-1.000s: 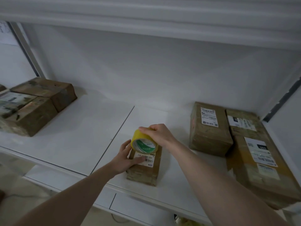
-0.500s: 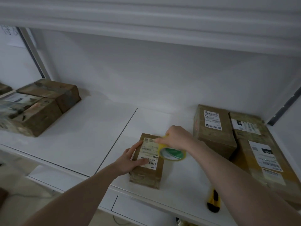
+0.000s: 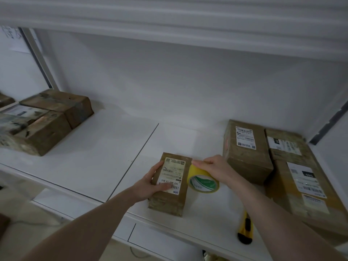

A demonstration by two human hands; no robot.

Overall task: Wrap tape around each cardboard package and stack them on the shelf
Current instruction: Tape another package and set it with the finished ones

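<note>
Step in hand: taping of the small cardboard package [image 3: 170, 182] at lower centre of the frame; a wrap looks to be under way, though no strip of tape can be made out on the package from here.
Package place: flat on the white shelf [image 3: 90, 159], label side up, near the front edge, apart from the other boxes.
Left hand [image 3: 150, 183]: lies on the package's left side, fingers spread along the edge and thumb laid across the label, pressing it down to steady it.
Right hand [image 3: 211, 169]: grasps the yellow tape roll [image 3: 203, 180] from above, fingers curled over its rim; the roll sits tilted just beside the package's right edge, its green-printed core facing the camera.
Forearms: both reach in from the bottom of the frame, converging on the package.
Next move, as a judgement: the roll needs carrying around the package while the left hand keeps it from sliding; the package will likely have to be lifted or tipped for the tape to pass beneath.
Cutter: a yellow utility knife [image 3: 244, 230] lies on the shelf at lower right, within reach for cutting the tape.
Other packages: labelled boxes [image 3: 246, 147] at right, more boxes [image 3: 47, 117] at left of the frame.
</note>
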